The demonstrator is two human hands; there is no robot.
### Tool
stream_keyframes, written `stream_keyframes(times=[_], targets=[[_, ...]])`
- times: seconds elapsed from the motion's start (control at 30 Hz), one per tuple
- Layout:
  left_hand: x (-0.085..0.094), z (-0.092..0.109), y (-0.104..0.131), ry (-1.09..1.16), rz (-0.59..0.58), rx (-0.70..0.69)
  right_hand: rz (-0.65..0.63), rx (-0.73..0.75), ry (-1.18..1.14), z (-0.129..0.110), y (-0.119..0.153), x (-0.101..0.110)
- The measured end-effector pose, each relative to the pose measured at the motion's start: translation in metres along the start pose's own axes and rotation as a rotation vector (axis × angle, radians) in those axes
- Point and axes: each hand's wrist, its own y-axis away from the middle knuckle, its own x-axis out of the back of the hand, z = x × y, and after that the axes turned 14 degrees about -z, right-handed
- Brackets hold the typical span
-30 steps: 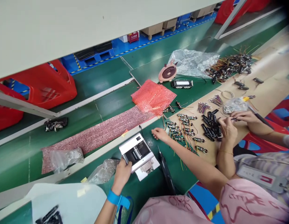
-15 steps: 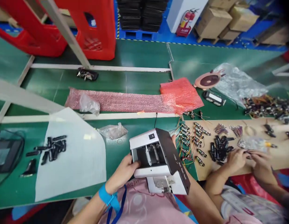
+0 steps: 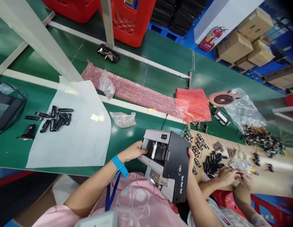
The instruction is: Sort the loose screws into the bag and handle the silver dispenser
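Note:
Both my hands hold a white and black box-shaped device (image 3: 166, 164) lifted off the green bench, close above my lap. My left hand (image 3: 133, 152) grips its left side next to the open cavity with metal parts. My right hand (image 3: 191, 155) is mostly hidden behind the black right panel, only fingers showing at its edge. A blue wrist strap (image 3: 119, 166) sits on my left wrist.
A white sheet (image 3: 75, 132) with several small black parts (image 3: 54, 118) lies at left. A clear bag of small parts (image 3: 122, 119) and pink bubble wrap (image 3: 146, 94) lie ahead. At right a co-worker's hands (image 3: 234, 178) work among wired components (image 3: 203, 148) on a brown board.
The device came off the bench and is now raised toward me in both hands, black panel turned to the right. My view swung left, showing the white sheet.

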Motion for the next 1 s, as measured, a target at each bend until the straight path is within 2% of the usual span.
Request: stream_keyframes(times=[0.1,0.17,0.37,0.5,0.67,0.83,1.0], targets=[[0.010,-0.016,-0.004,0.129,0.047,-0.032,-0.004,-0.165,-0.217,0.005,0.000,-0.015],[0.016,-0.030,-0.012,0.224,0.101,-0.090,0.000,-0.211,-0.281,0.006,-0.002,-0.020],[0.036,-0.075,-0.062,0.355,0.374,-0.313,-0.100,-0.135,-0.170,0.026,-0.015,-0.031],[0.045,-0.094,-0.078,0.307,0.424,-0.397,-0.144,-0.111,-0.222,0.034,-0.022,-0.037],[0.052,-0.099,-0.069,0.151,0.416,-0.474,-0.131,-0.108,-0.237,0.035,-0.024,-0.042],[0.059,-0.094,-0.060,-0.033,0.425,-0.530,-0.101,-0.089,-0.129,0.034,-0.024,-0.043],[0.060,-0.096,-0.060,-0.106,0.427,-0.557,-0.089,-0.076,-0.042,0.025,-0.019,-0.047]])
